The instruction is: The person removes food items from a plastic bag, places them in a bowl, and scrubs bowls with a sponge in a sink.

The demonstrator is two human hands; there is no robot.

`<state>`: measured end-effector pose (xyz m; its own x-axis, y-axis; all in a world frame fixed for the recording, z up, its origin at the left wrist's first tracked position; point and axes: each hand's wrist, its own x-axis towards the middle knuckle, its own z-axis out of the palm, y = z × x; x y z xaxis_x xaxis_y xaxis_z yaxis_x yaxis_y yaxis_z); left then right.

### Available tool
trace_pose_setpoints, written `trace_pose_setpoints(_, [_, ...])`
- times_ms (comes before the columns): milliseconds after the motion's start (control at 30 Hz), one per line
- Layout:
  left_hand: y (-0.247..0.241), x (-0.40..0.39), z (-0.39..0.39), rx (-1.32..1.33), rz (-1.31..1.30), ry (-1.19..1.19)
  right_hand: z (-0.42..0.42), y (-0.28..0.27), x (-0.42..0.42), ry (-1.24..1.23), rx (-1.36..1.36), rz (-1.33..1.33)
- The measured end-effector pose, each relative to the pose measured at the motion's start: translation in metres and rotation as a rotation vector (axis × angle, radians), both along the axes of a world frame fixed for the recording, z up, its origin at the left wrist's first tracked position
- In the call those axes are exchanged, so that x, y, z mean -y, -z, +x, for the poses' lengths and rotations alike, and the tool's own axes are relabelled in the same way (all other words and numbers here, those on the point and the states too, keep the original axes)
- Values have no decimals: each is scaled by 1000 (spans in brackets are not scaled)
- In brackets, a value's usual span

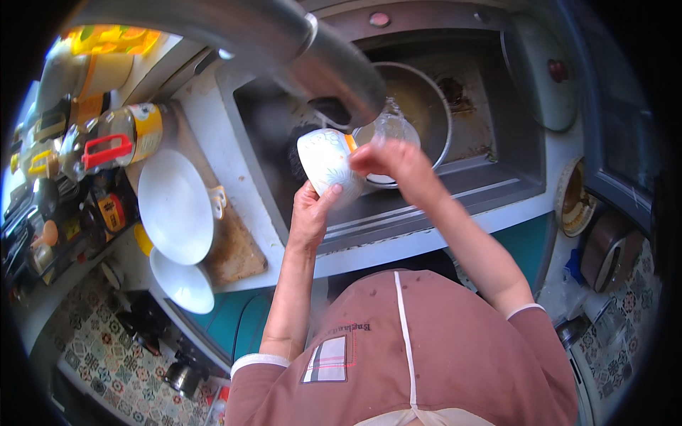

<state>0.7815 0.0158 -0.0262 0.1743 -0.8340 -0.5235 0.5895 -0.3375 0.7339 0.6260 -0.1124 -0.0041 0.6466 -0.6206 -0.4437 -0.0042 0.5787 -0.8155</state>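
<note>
My left hand [313, 215] grips a white patterned bowl [326, 160] with an orange rim, its thumb on the outer wall. The bowl is tipped on its side under the metal faucet [341, 74], its mouth turned to the right. At the bowl's rim are the curled, slightly blurred fingers of my right hand [397, 162]; whether they grip it I cannot tell. Clear water [391, 122] splashes just beyond that hand. Below, a round pot [446, 114] with a pale rim stands in the sink [511, 154], holding cloudy yellowish liquid. A pale round dish edge shows partly behind my right hand.
Left of the sink, two white dishes [176, 207] lean over a wooden cutting board [234, 255]. Oil bottles [146, 130] and seasoning jars crowd the far left. A glass lid [538, 74] leans at the sink's right end, near a woven basket [574, 197] and a dark-framed window [618, 175].
</note>
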Motion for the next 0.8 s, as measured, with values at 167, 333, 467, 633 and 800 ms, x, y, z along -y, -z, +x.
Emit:
trace_pose_setpoints(167, [-6, 29, -30, 7, -111, 216, 0, -18, 8, -132, -407, -1434])
trace_pose_setpoints(333, [-13, 28, -22, 277, -131, 511, -18, 46, 60, -19, -142, 15])
trace_pose_setpoints(467, [-11, 9, -12, 71, -138, 265, -33, 142, 14, 74, -423, 147])
trace_pose_setpoints(633, [3, 1, -3, -199, -111, -160, 1, 161, -3, 581, -439, 717])
trace_pose_setpoints(800, [22, 15, -14, -271, -92, -371, -13, 53, 9, 250, -250, 134])
